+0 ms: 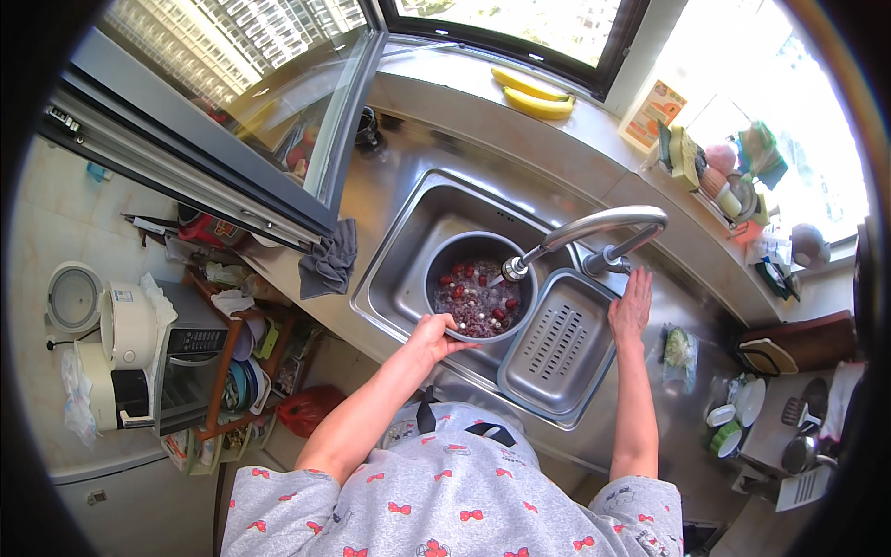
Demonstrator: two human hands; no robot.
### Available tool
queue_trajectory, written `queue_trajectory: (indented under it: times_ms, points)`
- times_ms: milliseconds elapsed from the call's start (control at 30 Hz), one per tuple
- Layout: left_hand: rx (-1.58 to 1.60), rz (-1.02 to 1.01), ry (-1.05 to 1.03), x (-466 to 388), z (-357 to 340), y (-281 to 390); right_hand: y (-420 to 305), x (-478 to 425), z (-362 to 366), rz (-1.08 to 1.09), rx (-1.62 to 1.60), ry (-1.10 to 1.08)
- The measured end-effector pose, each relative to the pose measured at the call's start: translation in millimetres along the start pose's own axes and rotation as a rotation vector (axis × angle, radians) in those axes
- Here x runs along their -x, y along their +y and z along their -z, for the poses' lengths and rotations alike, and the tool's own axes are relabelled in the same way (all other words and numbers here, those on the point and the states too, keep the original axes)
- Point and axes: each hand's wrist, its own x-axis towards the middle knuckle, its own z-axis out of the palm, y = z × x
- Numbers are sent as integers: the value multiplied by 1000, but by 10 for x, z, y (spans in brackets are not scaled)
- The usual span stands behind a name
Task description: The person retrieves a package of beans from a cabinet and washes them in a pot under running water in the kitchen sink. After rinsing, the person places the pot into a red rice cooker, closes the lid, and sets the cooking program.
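A round metal pot [531, 299] sits in the left part of the stainless steel sink [393, 261]. In it are water, dark red grains, several red dates [482, 280] and small white pieces. My left hand [437, 335] grips the pot's near rim, with the thumb at the edge. Water runs into the pot from the spout of the metal faucet [598, 221]. My right hand [631, 306] is at the faucet's base, fingers extended and close to the lever; whether it touches the lever I cannot tell. A perforated metal drain basket [536, 386] rests over the sink's right part, beside the pot.
An open window sash [278, 174] juts in over the counter at upper left. A grey cloth [330, 261] lies left of the sink. Bananas [536, 101] lie on the sill. A bagged vegetable [679, 355] is on the counter at right. Sponges [686, 157] stand in a rack.
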Motion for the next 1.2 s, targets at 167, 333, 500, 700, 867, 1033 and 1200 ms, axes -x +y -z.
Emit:
queue_trajectory:
  times_ms: [167, 333, 500, 700, 867, 1033, 1200]
  points:
    - [-35, 3, -3, 79, -10, -28, 17, 8, -32, -7, 1, 10]
    - [-48, 43, -55, 114, 2, -48, 11, 13, -43, 1, -4, 30]
    - [-88, 50, -89, 131, -61, -77, 7, 6, -38, 2, -5, 36]
    - [-191, 15, -80, 211, -271, -88, 25, 5, -55, -5, 0, 30]
    - [-311, 2, -100, 217, -317, -91, 26, 11, -68, -2, -3, 42]
    - [-371, -27, -95, 275, -307, -107, 23, 15, -65, -5, -8, 54]
    - [-355, -28, -51, 277, -222, -119, 16, 13, -62, -5, -9, 62]
